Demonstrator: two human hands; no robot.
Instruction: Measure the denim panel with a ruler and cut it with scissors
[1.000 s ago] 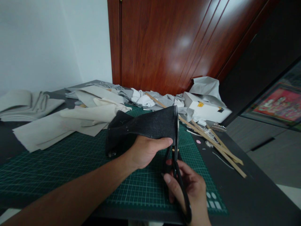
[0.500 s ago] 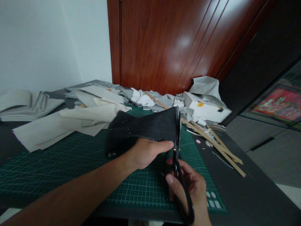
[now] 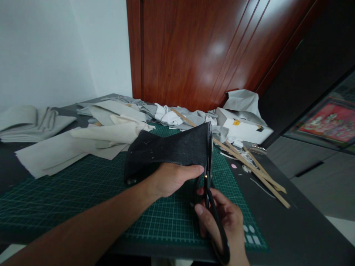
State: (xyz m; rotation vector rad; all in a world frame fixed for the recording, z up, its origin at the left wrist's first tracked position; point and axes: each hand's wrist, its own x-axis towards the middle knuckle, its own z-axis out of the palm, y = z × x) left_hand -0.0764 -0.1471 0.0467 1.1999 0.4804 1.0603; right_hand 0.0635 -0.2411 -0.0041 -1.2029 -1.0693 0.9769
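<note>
My left hand (image 3: pixel 174 177) grips the lower edge of a black cloth piece (image 3: pixel 172 147), thumb on top near its right end; the other fingers are hidden under the cloth. My right hand (image 3: pixel 223 218) is closed round the handles of black scissors (image 3: pixel 208 184). The scissors point away from me, their blades at the right edge of the cloth, where a zipper (image 3: pixel 210 129) runs. Beneath both hands lies a green cutting mat (image 3: pixel 163 218) with a grid.
Pale fabric (image 3: pixel 61 147) lies at the left, beside a folded stack (image 3: pixel 30 125). Grey and white scraps (image 3: pixel 172 116) line the back. At the right are wooden strips (image 3: pixel 255 171) and a white box (image 3: pixel 244 127) on the dark table (image 3: pixel 299 221).
The upper right corner of the black cloth has risen slightly. Both hands have hardly moved, and the scissors remain at the zipper edge.
</note>
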